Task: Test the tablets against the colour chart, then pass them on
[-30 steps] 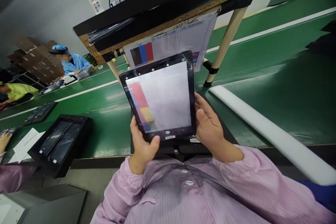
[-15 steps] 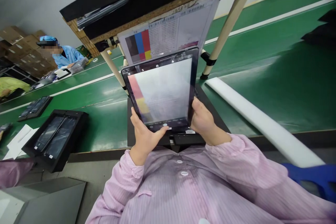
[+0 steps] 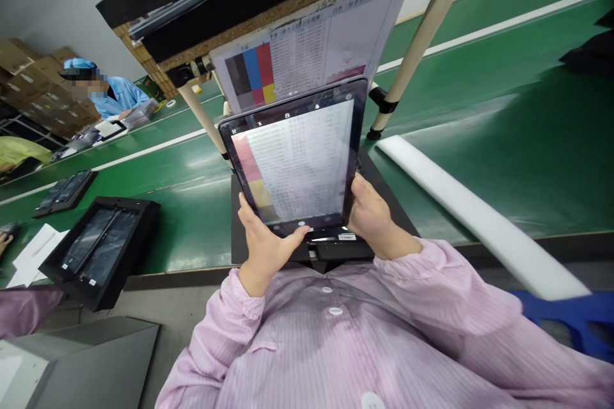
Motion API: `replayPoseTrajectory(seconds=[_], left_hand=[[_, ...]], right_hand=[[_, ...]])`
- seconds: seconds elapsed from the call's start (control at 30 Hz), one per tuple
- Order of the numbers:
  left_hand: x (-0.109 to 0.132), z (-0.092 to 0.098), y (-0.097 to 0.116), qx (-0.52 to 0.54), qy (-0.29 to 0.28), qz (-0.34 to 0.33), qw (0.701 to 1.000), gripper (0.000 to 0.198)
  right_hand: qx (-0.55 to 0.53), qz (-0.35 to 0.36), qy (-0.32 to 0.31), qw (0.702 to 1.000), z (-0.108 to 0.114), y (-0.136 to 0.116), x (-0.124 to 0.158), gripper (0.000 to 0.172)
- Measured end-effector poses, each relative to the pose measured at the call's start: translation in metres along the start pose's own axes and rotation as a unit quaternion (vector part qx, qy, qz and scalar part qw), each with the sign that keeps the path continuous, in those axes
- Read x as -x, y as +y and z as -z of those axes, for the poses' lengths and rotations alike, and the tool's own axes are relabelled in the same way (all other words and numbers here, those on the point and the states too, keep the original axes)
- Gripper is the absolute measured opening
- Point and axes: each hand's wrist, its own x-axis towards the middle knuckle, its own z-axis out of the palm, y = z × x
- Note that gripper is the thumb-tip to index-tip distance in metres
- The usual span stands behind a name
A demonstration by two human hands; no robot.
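Note:
Both hands hold up a black-framed tablet (image 3: 302, 166), tilted, its lit screen facing me with a camera view of a printed page. My left hand (image 3: 268, 239) grips the lower left edge, thumb lying by the round shutter button at the screen's bottom. My right hand (image 3: 374, 214) is closed around the lower right edge; its fingers behind are hidden. Beyond the tablet hangs a test chart (image 3: 307, 38) with colour blocks and lines of text, partly covered by the tablet. Beneath lies a black board (image 3: 388, 204), with a glossy dark item carrying a white label (image 3: 346, 237) near my body.
A pipe-legged stand (image 3: 417, 45) straddles the work spot on the green bench (image 3: 192, 230). To the left sit a black tray (image 3: 100, 249) of tablets and white papers (image 3: 38, 252). A white foam strip (image 3: 480, 217) lies right. A co-worker in blue (image 3: 122, 96) sits far left.
The page on the tablet's screen has gone from blurred to sharper lines of text. The tablet has shifted slightly up and left in view; both hands keep their hold.

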Motion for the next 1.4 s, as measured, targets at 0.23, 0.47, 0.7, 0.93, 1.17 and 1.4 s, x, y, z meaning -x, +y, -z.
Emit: replayPoseTrajectory(seconds=[0.23,0.47,0.7,0.93,1.17,1.4], left_hand=[[0.000,0.006,-0.006,0.161,0.005,0.028,0.987,0.101],[-0.017,0.029,-0.009,0.552,-0.013,0.264,0.791,0.036],[-0.014,0.026,-0.005,0.590,-0.012,0.297,0.751,0.039],[-0.003,0.021,-0.003,0.591,-0.029,0.306,0.746,0.043],[-0.006,0.041,0.003,0.557,0.014,0.375,0.741,0.045],[-0.025,0.064,-0.046,0.439,-0.013,0.475,0.763,0.055]], right_hand=[[0.024,0.022,-0.034,0.999,0.002,0.003,0.003,0.063],[0.167,0.155,-0.091,0.969,0.002,-0.039,0.019,0.064],[0.338,0.271,-0.176,0.884,-0.008,-0.093,0.003,0.066],[0.378,0.330,-0.141,0.854,-0.009,-0.096,-0.003,0.064],[0.335,0.222,-0.156,0.902,0.008,-0.071,-0.005,0.076],[0.330,-0.042,0.075,0.940,0.081,-0.049,0.001,0.083]])
